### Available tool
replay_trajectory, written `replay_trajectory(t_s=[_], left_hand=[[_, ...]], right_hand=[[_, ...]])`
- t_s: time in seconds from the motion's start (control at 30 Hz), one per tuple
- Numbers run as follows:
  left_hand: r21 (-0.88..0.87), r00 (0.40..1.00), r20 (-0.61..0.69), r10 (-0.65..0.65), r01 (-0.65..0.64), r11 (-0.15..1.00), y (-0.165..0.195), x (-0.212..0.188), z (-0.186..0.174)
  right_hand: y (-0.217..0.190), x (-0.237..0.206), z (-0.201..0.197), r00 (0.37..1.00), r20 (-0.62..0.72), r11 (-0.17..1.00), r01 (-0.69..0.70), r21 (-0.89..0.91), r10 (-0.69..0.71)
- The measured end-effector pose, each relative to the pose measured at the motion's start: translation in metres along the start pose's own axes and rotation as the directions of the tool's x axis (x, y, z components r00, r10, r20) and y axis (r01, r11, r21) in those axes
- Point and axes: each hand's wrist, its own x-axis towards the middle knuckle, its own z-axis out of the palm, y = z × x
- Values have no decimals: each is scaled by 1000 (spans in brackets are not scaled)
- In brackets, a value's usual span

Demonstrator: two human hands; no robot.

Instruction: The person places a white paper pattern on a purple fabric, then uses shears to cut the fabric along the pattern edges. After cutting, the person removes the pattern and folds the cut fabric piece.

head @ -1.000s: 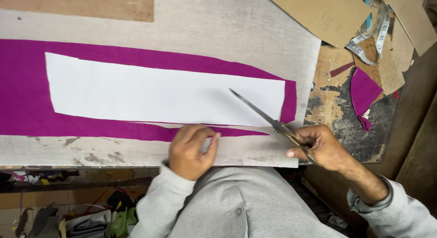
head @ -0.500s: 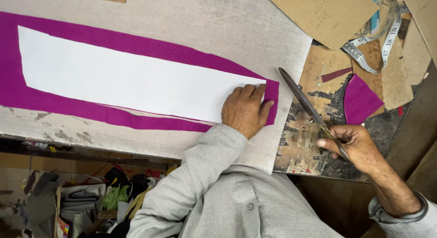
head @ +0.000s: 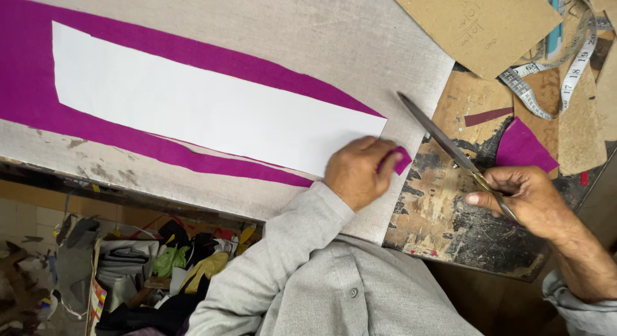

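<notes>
- A person's left hand (head: 357,172) presses down on the right end of a long white paper pattern (head: 212,108) laid over a strip of magenta cloth (head: 38,85); its fingers are pinched together on the cloth's tip, which pokes out at about 3 o'clock from the knuckles.
- A second ago that hand lay lower, on the near edge of the cloth; it has since slid to the pattern's narrow right end and now gathers the loose point there.
- The right hand (head: 524,198) is closed around the handles of a pair of scissors (head: 450,146). The blades, together and pointing to 10 o'clock, have drawn back off the cloth and now lie over the worn wooden bench (head: 437,227), apart from the fabric.
- Along the cloth's near side a thin sliver is already cut away from the main strip, judging by the slit below the pattern; the cut appears to have reached the right end.
- At 1 o'clock from the scissors lie a magenta offcut (head: 522,148), a measuring tape (head: 565,72) and sheets of cardboard (head: 475,24).
</notes>
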Motion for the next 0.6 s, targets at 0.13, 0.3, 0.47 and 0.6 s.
replay_trajectory(t_s=[0.13,0.3,0.47,0.6], left_hand=[[302,992,-121,-30,65,951,-6,2,-10],[379,988,-120,-93,132,916,-6,5,-2],[445,994,-73,-83,107,889,-9,8,4],[598,997,5,-75,57,800,-7,11,10]], right_hand=[[-3,8,-19,994,73,996,-77,-49,80],[-13,22,-41,960,169,968,-199,-154,224],[-22,34,-54,944,227,955,-188,-228,240],[-27,41,-60,935,210,931,-218,-291,285]])
